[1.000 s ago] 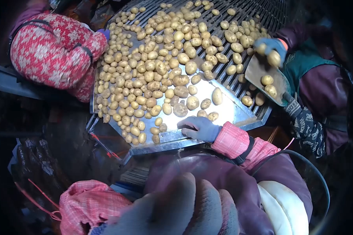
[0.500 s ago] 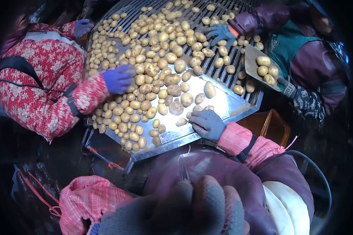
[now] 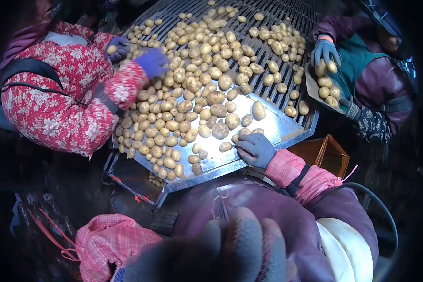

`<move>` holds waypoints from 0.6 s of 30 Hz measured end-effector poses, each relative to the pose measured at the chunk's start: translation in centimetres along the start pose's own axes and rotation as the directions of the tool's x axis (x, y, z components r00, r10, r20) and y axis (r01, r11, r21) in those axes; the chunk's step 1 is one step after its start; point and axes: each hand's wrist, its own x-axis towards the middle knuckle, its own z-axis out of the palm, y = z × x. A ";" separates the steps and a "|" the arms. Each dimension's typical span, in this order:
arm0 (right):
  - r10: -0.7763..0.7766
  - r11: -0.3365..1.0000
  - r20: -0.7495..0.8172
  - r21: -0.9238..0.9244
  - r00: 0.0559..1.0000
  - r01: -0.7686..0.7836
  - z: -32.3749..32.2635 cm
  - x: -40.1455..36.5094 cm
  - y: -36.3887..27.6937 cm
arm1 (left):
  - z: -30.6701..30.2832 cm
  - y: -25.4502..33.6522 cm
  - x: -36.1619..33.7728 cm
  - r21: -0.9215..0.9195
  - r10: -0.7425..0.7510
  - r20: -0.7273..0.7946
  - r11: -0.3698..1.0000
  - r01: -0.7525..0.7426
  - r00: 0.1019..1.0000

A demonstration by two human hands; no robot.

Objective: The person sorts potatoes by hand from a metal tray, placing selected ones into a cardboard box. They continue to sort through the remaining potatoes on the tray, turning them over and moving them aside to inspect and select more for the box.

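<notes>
Closest to the camera, the left hand (image 3: 235,246) is hanging blurred in a thick grey glove. Its fingers are bunching together, but I cannot tell whether they are closing on anything. Just left of those fingers a pink mesh sack (image 3: 108,239) is slumping, probably kept within reach for filling.

Beyond it, the right hand (image 3: 254,149), in a blue-grey glove, is lying palm down on the near edge of the steel tabletop (image 3: 279,128). Its fingers (image 3: 243,143) are lying open and loosely curved, gripping nothing, likely so they can rake rather than pinch. A small potato (image 3: 225,146) is sitting right at the fingertips, touching or nearly so. A second potato (image 3: 244,132) is lying just beyond them. Right of the wrist, below the tabletop's edge, an orange crate (image 3: 325,152) is standing, seemingly placed to catch picked pieces.

Farther out from the fingers, the heap of potatoes (image 3: 192,94) is spreading leftward and away, onto a slatted grate (image 3: 291,19) whose gaps are probably letting soil drop through.

Far left of the fingers, a co-worker in a red floral jacket (image 3: 52,98) is reaching a purple-gloved hand (image 3: 151,61) into the heap. Far right, another co-worker's blue-gloved hand (image 3: 323,49) is pressing potatoes onto a flat scoop (image 3: 313,89), which is tilting against the grate's edge, apparently to gather them.
</notes>
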 end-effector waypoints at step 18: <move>-0.079 0.994 -0.073 -0.076 0.994 0.073 0.4 1.1 -0.4 | 2.3 -1.1 0.7 -0.363 -0.194 0.262 0.888 0.283 0.945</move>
